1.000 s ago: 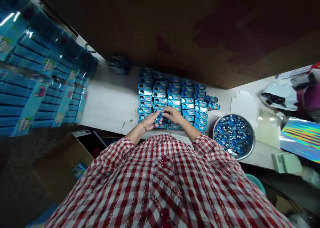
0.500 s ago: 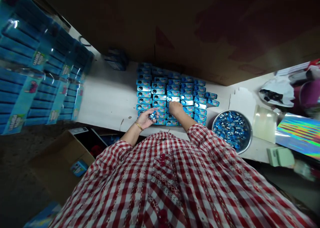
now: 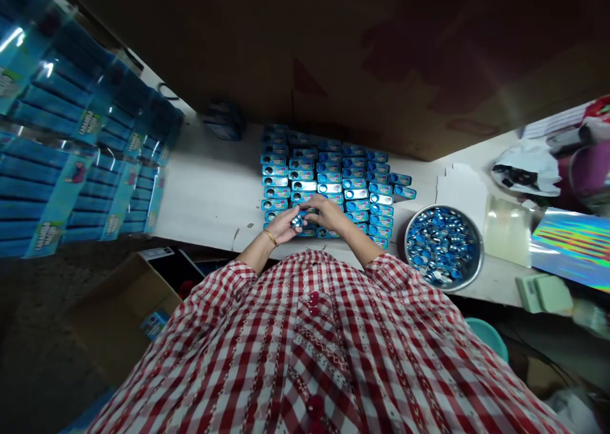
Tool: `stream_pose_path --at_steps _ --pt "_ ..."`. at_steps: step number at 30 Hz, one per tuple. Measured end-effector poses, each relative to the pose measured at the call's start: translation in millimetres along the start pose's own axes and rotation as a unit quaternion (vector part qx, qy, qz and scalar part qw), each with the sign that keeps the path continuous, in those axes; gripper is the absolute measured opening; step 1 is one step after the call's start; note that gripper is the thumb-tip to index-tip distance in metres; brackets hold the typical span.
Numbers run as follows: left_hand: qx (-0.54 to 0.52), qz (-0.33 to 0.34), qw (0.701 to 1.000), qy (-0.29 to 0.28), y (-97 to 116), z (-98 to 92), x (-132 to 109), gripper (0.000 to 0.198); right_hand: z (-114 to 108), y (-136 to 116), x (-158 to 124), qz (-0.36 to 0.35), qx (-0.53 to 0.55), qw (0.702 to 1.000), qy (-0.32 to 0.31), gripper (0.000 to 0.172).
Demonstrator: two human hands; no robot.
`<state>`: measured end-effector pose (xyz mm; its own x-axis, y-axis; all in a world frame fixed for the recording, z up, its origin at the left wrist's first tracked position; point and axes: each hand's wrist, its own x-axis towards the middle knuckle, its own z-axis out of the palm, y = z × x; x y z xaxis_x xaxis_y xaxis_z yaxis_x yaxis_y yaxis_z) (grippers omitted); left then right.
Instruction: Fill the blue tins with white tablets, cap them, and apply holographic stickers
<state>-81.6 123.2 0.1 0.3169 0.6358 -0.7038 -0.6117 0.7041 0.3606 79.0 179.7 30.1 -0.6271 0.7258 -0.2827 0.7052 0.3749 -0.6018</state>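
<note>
My left hand [image 3: 283, 228], a gold bangle at its wrist, is cupped palm up around a few small round silver-and-blue discs [image 3: 296, 220]. Right beside it, my right hand [image 3: 328, 214] reaches in with bent fingers, the tips meeting at the left fingertips. Whatever is in that pinch is too small to make out. Under and beyond both hands, small blue tins [image 3: 328, 178] lie in several close columns on the white table [image 3: 204, 186]. Some tins show a dark round spot at one end, others a blue or shiny one.
A metal bowl [image 3: 480, 256] heaped with similar discs [image 3: 441, 240] stands to the right. Clear packs of blue boxes [image 3: 81, 186] are stacked at left. A large brown carton [image 3: 305, 46] bounds the far side. An open cardboard box [image 3: 109, 313] sits below at left.
My right hand has drawn back from the tins in the middle to the fingers of my left hand. My left hand still holds the discs. The view has shifted slightly.
</note>
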Motion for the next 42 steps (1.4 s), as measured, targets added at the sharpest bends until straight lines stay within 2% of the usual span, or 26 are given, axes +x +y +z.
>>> stream_pose_path --at_steps 2,6,10,12,15,18,20,23,26,29,33,37,40,42 --pt "0.010 -0.003 1.000 0.003 -0.9 2.0 -1.2 0.014 4.4 -2.6 -3.6 -0.041 0.042 0.998 -0.005 0.015" --pt "0.040 -0.011 0.999 0.005 -5.0 4.4 -5.3 0.013 10.1 2.6 -16.2 -0.017 0.091 0.995 0.033 0.008" --pt "0.110 -0.018 0.993 0.044 -18.9 6.3 -7.0 0.016 21.3 5.1 -37.6 0.000 0.079 0.997 0.015 0.008" --pt "0.148 -0.018 0.987 0.066 -28.0 8.3 -7.6 0.015 31.7 2.7 -45.4 0.034 0.103 0.994 0.022 0.009" --pt "0.183 -0.002 0.980 0.083 -38.2 10.9 -9.5 0.019 46.5 0.6 -50.9 0.125 0.171 0.975 0.061 0.007" --pt "0.165 0.008 0.983 0.077 -39.5 9.1 -11.8 0.023 49.0 6.5 -52.4 0.173 0.199 0.962 0.072 0.014" --pt "0.133 0.010 0.988 0.077 -35.0 4.4 -13.3 0.020 42.5 14.4 -52.0 0.204 0.160 0.962 0.087 0.010" --pt "0.076 0.010 0.994 0.082 -24.0 -5.6 -16.3 0.012 30.0 24.2 -46.5 0.255 0.045 0.962 0.088 0.010" --pt "0.012 0.014 0.998 0.058 -14.6 -13.8 -20.6 0.006 23.7 25.0 -33.1 0.265 -0.059 0.962 0.025 0.017" --pt "-0.023 0.019 0.999 0.013 -11.5 -16.7 -24.3 0.015 22.9 21.0 -15.1 0.291 -0.122 0.948 -0.048 0.033" --pt "-0.024 0.024 0.999 -0.010 -14.4 -14.3 -25.0 0.026 21.4 20.0 4.2 0.316 -0.140 0.934 -0.089 0.046" --pt "-0.006 0.030 1.000 -0.003 -17.0 -10.5 -21.2 0.017 14.3 20.7 7.2 0.308 -0.142 0.936 -0.094 0.048" --pt "-0.003 0.032 0.999 0.007 -17.2 -8.6 -16.1 0.011 9.3 15.4 -4.2 0.284 -0.134 0.946 -0.081 0.039" --pt "-0.010 0.030 0.999 0.011 -17.9 -6.8 -11.9 0.009 10.5 6.5 -15.3 0.221 -0.100 0.970 -0.029 0.029"
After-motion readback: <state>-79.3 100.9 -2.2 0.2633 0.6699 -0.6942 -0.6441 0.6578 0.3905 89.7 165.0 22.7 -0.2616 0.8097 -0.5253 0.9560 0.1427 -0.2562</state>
